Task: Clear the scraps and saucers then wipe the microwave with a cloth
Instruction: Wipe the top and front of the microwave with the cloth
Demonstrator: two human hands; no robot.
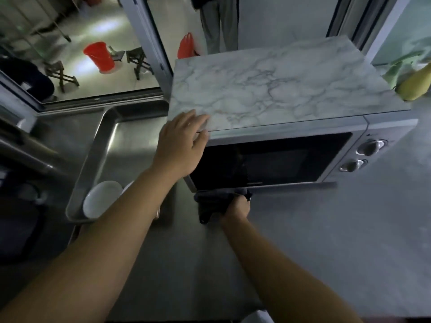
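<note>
A silver microwave (pixel 382 127) with a dark door and two knobs stands on the steel counter, and a marble-patterned board (pixel 279 82) lies on top of it. My left hand (pixel 182 145) rests with straight fingers on the microwave's top left front corner. Below the door, my right hand (pixel 236 206) grips a dark grey cloth (pixel 212 202) and holds it against the door's lower left edge. White saucers (pixel 101 198) lie in the steel sink (pixel 98 145) to the left, partly hidden by my left forearm.
Steel counter (pixel 326 229) extends in front and to the right of the microwave. A yellow and green object (pixel 412 85) sits at the microwave's right rear. Beyond the window are a red bucket (pixel 99 55), stools, and a standing person's legs (pixel 218 24).
</note>
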